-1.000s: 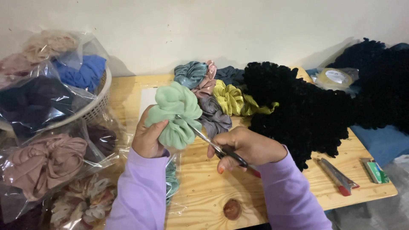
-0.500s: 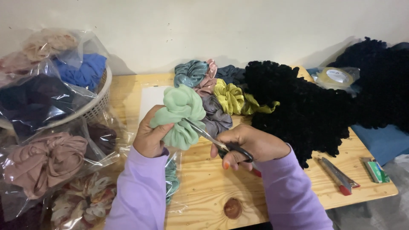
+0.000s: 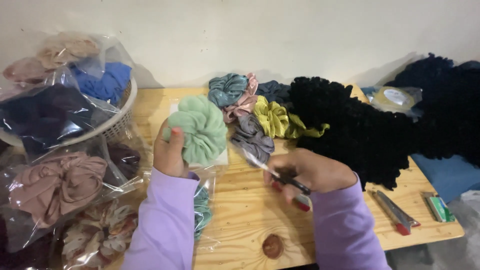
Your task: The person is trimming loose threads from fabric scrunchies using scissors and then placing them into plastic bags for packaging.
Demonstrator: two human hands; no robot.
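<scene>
We see a pale wooden table (image 3: 250, 220) set against a plain white wall (image 3: 280, 35), with a row of coloured scrunchies (image 3: 255, 112) and a heap of black ruffled fabric (image 3: 360, 125) along its back edge. Our left hand (image 3: 169, 152) is closed around a mint-green scrunchie (image 3: 200, 129), held upright just above the table near its left side. Our right hand (image 3: 312, 172) is wrapped about the handles of small scissors (image 3: 280, 176), blades pointing toward the scrunchie; motion blur hides whether the blades are parted. Bagged scrunchies in a white basket (image 3: 117, 122) at left are cut off by the frame.
</scene>
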